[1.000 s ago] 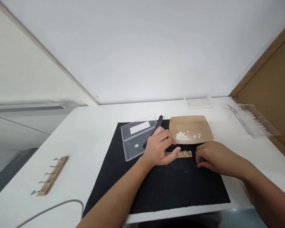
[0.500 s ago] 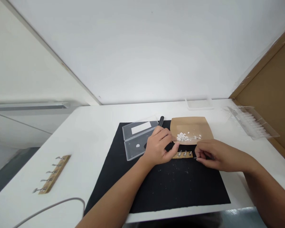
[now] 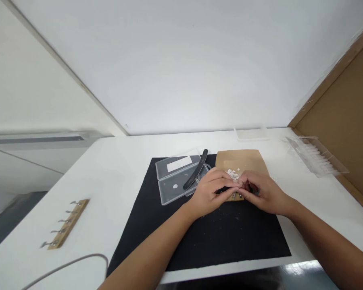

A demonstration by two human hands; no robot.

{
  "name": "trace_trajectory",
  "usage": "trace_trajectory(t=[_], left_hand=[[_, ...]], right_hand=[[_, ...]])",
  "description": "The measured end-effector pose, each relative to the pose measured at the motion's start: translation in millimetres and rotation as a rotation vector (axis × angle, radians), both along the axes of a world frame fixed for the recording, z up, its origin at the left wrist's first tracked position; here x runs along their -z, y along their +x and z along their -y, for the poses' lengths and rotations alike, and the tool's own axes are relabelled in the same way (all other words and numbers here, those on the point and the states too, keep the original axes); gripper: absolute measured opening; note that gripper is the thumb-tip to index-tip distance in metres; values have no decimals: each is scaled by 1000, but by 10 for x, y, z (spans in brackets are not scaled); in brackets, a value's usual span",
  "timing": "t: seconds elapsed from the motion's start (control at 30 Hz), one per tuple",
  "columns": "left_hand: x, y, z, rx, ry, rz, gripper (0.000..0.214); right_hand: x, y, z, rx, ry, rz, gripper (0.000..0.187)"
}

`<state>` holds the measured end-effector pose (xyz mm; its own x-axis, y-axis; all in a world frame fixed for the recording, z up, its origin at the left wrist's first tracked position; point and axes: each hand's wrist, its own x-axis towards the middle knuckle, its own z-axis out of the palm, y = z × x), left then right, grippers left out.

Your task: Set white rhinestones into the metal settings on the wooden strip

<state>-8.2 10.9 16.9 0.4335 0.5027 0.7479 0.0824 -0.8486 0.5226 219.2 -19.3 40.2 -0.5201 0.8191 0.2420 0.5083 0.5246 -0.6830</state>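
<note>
My left hand (image 3: 212, 191) and my right hand (image 3: 263, 193) meet at the fingertips, just above a small wooden strip with metal holders (image 3: 237, 197). Both are closed in a pinch; whatever sits between the fingertips is too small or hidden to name. Most of the strip is covered by my left hand. Right behind the fingers, small white pieces (image 3: 232, 174) lie in a heap on a brown paper sheet (image 3: 242, 159). To the left of my left hand, a curved black nail file (image 3: 196, 170) rests across an open clear plastic case (image 3: 172, 188).
A black mat (image 3: 211, 245) lies under the work on the white table (image 3: 115, 169). Another wooden strip with metal holders (image 3: 67, 225) is at the left, near a grey cable (image 3: 66, 264). A clear box of white nail tips (image 3: 316, 157) and a clear tray (image 3: 251, 134) stand farther back.
My right hand has moved left, from beside the wooden strip to over it, and now meets my left hand. My left hand has shifted slightly right, uncovering the nail file.
</note>
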Motion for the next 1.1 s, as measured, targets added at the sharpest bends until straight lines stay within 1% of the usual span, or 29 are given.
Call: trace_trajectory(t=[0.07,0.17,0.33,0.4,0.47,0.57,0.63,0.7,0.77,0.87,1.0,1.1], left_hand=[[14,-11,-2,-19,4,-18,11],[34,-20,-2,-52,67,-41,10],[38,-9,7,-113,186,-77,10],[46,-1,8,-123,182,-57,11],[61,7,6,-115,156,-33,11],[74,10,6,-69,111,-38,11],[60,4,11,-28,77,-67,12],[28,-5,20,-2,50,-92,16],[-8,-10,30,-3,34,-93,20],[-36,-6,41,-36,10,-57,23],[-32,7,52,-42,-57,-10,18],[-40,14,69,-45,-132,6,15]], right_hand=[[-13,2,-4,-10,-22,-29,13],[-25,14,-18,-28,-109,-86,18],[62,13,-66,23,-268,-195,27],[105,11,-82,22,-324,-262,29],[133,15,-90,19,-410,-327,31],[142,35,-92,-4,-549,-391,32],[132,49,-94,-35,-592,-394,31],[112,56,-99,-57,-604,-388,30],[94,55,-107,-50,-592,-423,31],[101,39,-115,-2,-566,-535,29],[167,4,-100,65,-566,-722,23],[179,-33,-73,104,-568,-846,24]])
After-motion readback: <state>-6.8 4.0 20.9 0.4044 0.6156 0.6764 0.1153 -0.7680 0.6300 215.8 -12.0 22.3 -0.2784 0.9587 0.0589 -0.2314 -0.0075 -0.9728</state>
